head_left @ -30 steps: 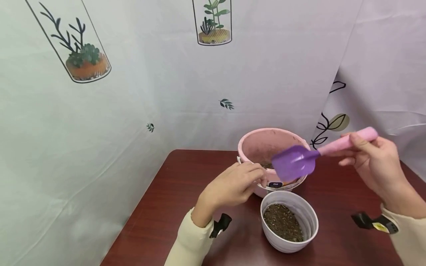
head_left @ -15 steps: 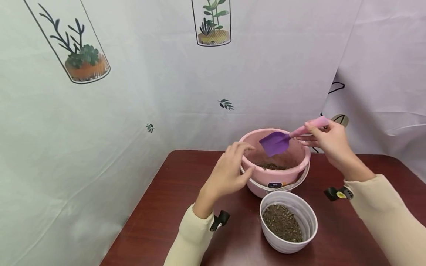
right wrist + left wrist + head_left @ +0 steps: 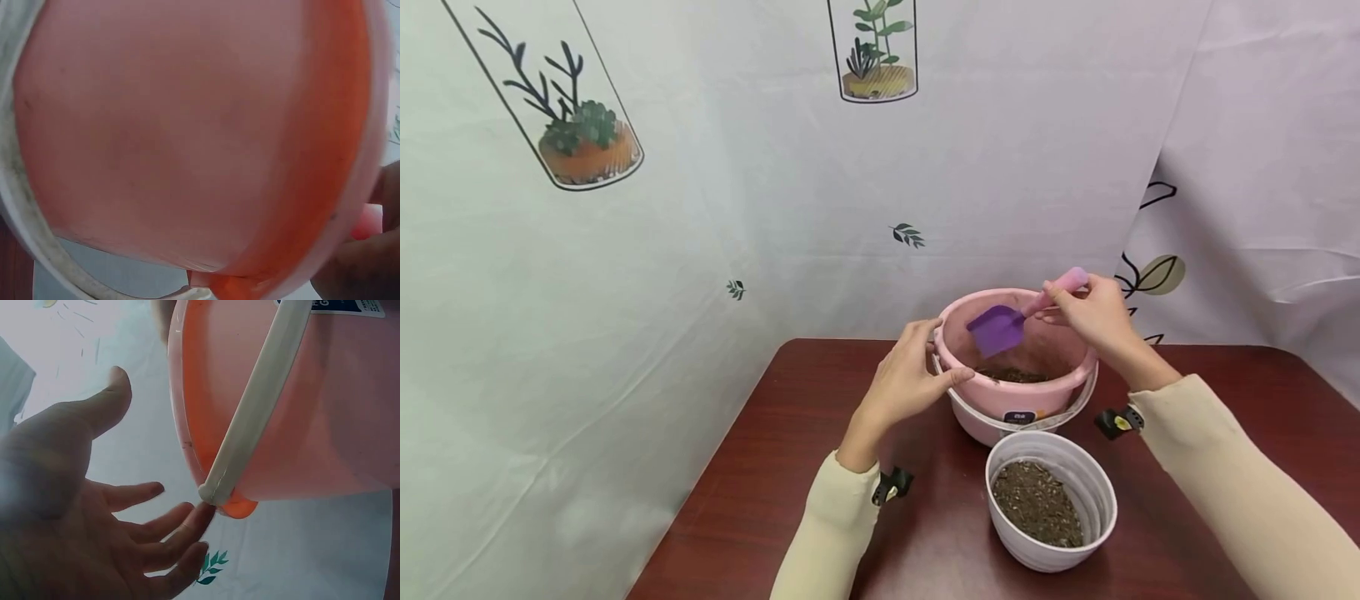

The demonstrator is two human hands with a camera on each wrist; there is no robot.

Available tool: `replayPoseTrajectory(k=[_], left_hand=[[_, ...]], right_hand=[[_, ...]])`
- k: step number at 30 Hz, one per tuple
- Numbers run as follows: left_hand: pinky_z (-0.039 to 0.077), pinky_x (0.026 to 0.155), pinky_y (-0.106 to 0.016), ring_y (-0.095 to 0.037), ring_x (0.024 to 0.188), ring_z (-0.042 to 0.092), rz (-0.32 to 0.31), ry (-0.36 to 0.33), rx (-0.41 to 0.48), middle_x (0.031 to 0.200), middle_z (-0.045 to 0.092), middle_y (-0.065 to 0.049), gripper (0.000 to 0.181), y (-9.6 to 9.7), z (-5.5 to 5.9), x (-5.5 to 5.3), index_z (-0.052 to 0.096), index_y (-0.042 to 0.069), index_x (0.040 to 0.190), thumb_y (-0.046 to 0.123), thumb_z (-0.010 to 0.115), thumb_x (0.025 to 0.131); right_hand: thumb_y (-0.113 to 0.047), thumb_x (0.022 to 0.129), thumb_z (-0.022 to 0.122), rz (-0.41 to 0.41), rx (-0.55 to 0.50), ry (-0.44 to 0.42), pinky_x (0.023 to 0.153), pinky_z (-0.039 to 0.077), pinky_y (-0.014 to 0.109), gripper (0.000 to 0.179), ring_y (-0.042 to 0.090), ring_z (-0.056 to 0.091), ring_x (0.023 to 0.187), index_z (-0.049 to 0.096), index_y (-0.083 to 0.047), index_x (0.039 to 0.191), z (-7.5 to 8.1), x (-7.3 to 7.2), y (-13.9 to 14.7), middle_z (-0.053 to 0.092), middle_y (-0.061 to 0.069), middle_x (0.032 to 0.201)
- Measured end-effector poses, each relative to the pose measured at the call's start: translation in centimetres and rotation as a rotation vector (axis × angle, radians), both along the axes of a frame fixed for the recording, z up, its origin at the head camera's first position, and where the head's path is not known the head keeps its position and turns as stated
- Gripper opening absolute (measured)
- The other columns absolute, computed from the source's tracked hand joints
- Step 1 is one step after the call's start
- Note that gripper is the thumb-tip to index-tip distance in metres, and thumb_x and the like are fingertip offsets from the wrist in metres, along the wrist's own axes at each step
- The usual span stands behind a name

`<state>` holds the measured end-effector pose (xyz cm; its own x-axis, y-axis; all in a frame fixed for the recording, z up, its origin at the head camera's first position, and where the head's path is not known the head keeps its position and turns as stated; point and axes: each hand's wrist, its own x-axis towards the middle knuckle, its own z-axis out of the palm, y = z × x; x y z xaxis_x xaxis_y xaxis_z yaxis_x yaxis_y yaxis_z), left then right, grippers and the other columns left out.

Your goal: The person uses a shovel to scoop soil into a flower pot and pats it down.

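Note:
A pink bucket [image 3: 992,398] with a white handle [image 3: 256,403] stands on the table, with dark soil [image 3: 1011,375] low inside. My right hand [image 3: 1097,317] grips the pink handle of a small shovel [image 3: 997,330]; its purple blade hangs tilted inside the bucket, above the soil. In the right wrist view, the bucket wall hides most of that hand. My left hand [image 3: 906,375] is at the bucket's left rim, thumb and fingers spread. The left wrist view shows its fingers [image 3: 178,537] loosely extended, one tip by the handle's pivot.
A white pot [image 3: 1048,557] partly filled with brown soil stands in front of the bucket. The dark red table [image 3: 820,400] runs back to a pale printed cloth [image 3: 820,208] hanging behind and at the left.
My right hand has carried the shovel left and over the bucket, and its blade has dropped below the rim. The left hand has risen from the bucket's front to its left rim.

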<state>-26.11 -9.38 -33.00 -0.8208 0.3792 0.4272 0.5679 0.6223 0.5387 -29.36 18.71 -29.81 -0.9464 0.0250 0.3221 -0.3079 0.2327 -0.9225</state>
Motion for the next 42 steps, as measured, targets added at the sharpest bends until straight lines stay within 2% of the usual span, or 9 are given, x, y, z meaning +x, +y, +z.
replayPoseTrajectory(k=[3, 7, 15, 20, 24, 31, 35, 39, 42], left_hand=[[0.05, 0.085, -0.042, -0.019, 0.106, 0.062, 0.016, -0.024, -0.012, 0.139, 0.05, -0.009, 0.081, 0.0, -0.2, -0.2, 0.045, 0.008, 0.146, 0.048, 0.077, 0.084], [0.049, 0.09, -0.045, -0.023, 0.111, 0.057, 0.042, -0.077, -0.045, 0.139, 0.051, -0.013, 0.082, -0.1, -0.3, -0.5, 0.046, 0.006, 0.146, 0.046, 0.079, 0.083], [0.048, 0.091, -0.046, -0.025, 0.113, 0.055, 0.039, -0.106, -0.045, 0.137, 0.052, -0.014, 0.081, -0.2, -0.5, -0.9, 0.048, 0.003, 0.144, 0.045, 0.079, 0.083], [0.049, 0.092, -0.046, -0.026, 0.115, 0.056, 0.048, -0.106, -0.045, 0.138, 0.052, -0.012, 0.077, -0.3, -0.5, -1.1, 0.05, 0.004, 0.142, 0.046, 0.077, 0.084], [0.049, 0.091, -0.046, -0.024, 0.115, 0.056, 0.052, -0.111, -0.05, 0.139, 0.051, -0.011, 0.075, -0.3, -0.5, -1.1, 0.051, 0.005, 0.142, 0.047, 0.076, 0.085], [0.05, 0.086, -0.043, -0.022, 0.108, 0.059, 0.063, -0.095, -0.057, 0.136, 0.053, -0.008, 0.072, -0.1, -0.6, -1.0, 0.054, 0.008, 0.141, 0.049, 0.074, 0.085], [0.05, 0.082, -0.041, -0.021, 0.104, 0.059, 0.075, -0.082, -0.066, 0.134, 0.054, -0.008, 0.069, -0.1, -0.6, -1.0, 0.056, 0.008, 0.139, 0.048, 0.074, 0.086], [0.05, 0.081, -0.04, -0.021, 0.103, 0.058, 0.074, -0.079, -0.077, 0.134, 0.053, -0.009, 0.068, 0.1, -0.8, -1.1, 0.056, 0.008, 0.139, 0.048, 0.073, 0.086], [0.05, 0.08, -0.039, -0.019, 0.102, 0.058, 0.08, -0.081, -0.082, 0.134, 0.053, -0.008, 0.068, 0.2, -0.9, -1.0, 0.057, 0.008, 0.139, 0.048, 0.073, 0.087]], right_hand=[[-0.024, 0.1, 0.061, -0.079, 0.117, 0.007, 0.065, 0.057, 0.024, 0.036, 0.006, 0.07, 0.066, 0.061, 0.011, 0.098, 0.0, -0.3, -0.1, 0.074, 0.007, 0.079], [-0.032, 0.097, 0.064, -0.176, 0.375, 0.023, 0.062, 0.051, 0.02, 0.038, 0.003, 0.063, 0.064, 0.066, 0.005, 0.09, 0.1, -0.5, -0.3, 0.073, 0.014, 0.08], [-0.035, 0.093, 0.069, -0.173, 0.582, 0.065, 0.057, 0.044, 0.03, 0.036, 0.018, 0.061, 0.063, 0.068, -0.002, 0.077, -0.7, -1.4, -0.8, 0.07, 0.01, 0.07], [-0.032, 0.092, 0.07, -0.168, 0.635, 0.071, 0.056, 0.043, 0.032, 0.034, 0.022, 0.059, 0.062, 0.066, -0.004, 0.072, -0.5, -1.8, -2.2, 0.065, 0.004, 0.063], [-0.031, 0.093, 0.068, -0.139, 0.661, 0.026, 0.061, 0.044, 0.034, 0.035, 0.027, 0.059, 0.068, 0.063, -0.003, 0.073, -0.7, -2.4, -3.0, 0.063, 0.005, 0.065], [-0.03, 0.095, 0.067, -0.085, 0.679, -0.068, 0.064, 0.044, 0.035, 0.033, 0.028, 0.058, 0.072, 0.057, -0.001, 0.085, -1.3, -2.8, -3.3, 0.057, 0.006, 0.068], [-0.032, 0.094, 0.067, -0.06, 0.685, -0.073, 0.062, 0.044, 0.034, 0.033, 0.026, 0.058, 0.069, 0.059, 0.0, 0.087, -1.5, -2.8, -3.3, 0.056, 0.003, 0.064], [-0.031, 0.095, 0.067, -0.061, 0.7, -0.049, 0.066, 0.043, 0.036, 0.034, 0.027, 0.057, 0.074, 0.061, 0.003, 0.093, -1.5, -2.7, -3.2, 0.058, 0.006, 0.071], [-0.028, 0.096, 0.066, -0.014, 0.664, -0.062, 0.064, 0.046, 0.034, 0.035, 0.026, 0.059, 0.071, 0.06, 0.006, 0.101, -1.5, -2.5, -3.3, 0.061, 0.01, 0.072]])
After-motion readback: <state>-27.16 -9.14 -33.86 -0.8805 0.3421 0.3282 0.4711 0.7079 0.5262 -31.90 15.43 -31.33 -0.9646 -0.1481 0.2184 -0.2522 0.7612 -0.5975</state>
